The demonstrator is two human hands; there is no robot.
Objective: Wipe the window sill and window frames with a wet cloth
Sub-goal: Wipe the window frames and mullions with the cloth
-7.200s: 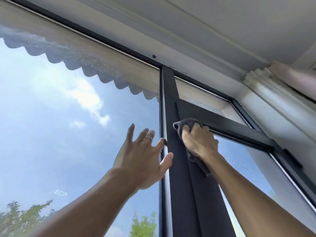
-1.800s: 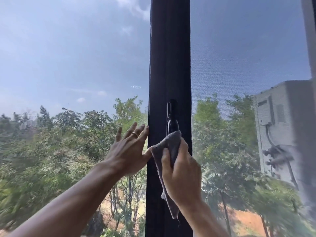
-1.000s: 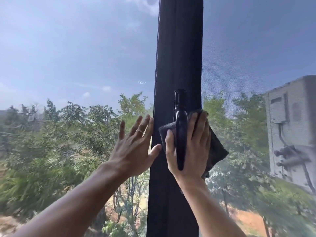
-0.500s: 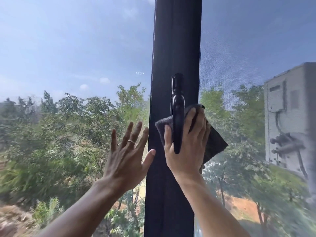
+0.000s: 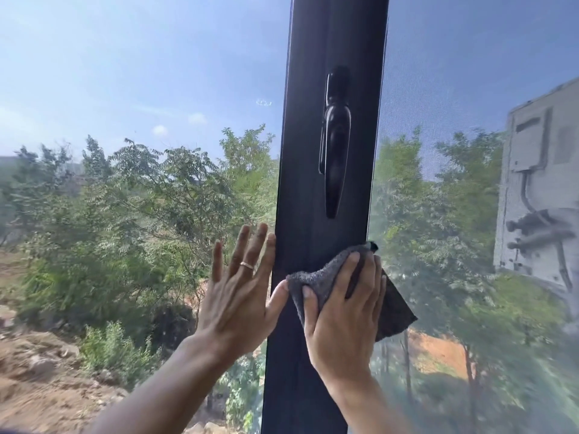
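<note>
Grey cloth (image 5: 326, 278), bunched, flat against the dark upright window frame (image 5: 313, 151) under my right hand, below the black handle (image 5: 335, 158). One corner of the cloth hangs past the frame's right edge, over the screened pane. Handle points down, clear of cloth.

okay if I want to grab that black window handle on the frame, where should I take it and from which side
Grip the window handle on its long tapered lever below the pivot, probably coming from below with the right hand, which presses the cloth just under it. The lever hangs straight down and stands proud of the frame, leaving finger room.
</note>
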